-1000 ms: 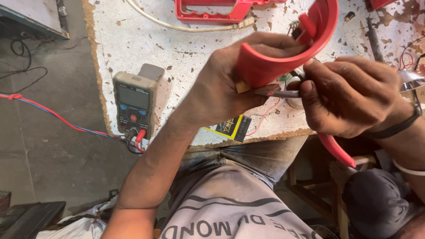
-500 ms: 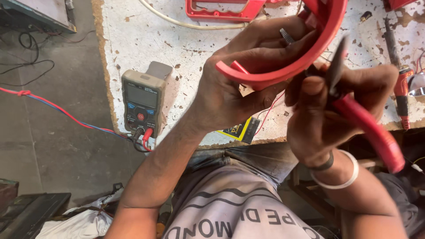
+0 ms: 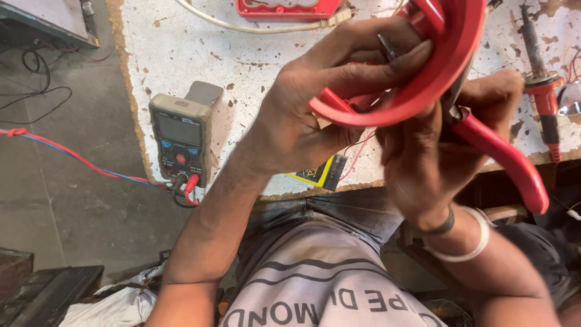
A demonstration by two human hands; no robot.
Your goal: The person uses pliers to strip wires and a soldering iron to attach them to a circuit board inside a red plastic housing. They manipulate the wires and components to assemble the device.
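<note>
Left hand (image 3: pixel 315 115) is wrapped around a curved red plastic housing (image 3: pixel 445 66), fingers clamped over its rim; housing is held up above the tabletop (image 3: pixel 242 54), near its front edge. Right hand (image 3: pixel 436 157) is closed on red-handled pliers (image 3: pixel 505 160), w/ jaws hidden behind housing. Both hands are pressed together at the piece. A multimeter (image 3: pixel 180 140) w/ red & black leads is seen at tabletop's left edge. A soldering iron (image 3: pixel 541 91) is laid on the right. A red tray (image 3: pixel 284 8) & a white cable (image 3: pixel 242 25) are seen at the far side.
</note>
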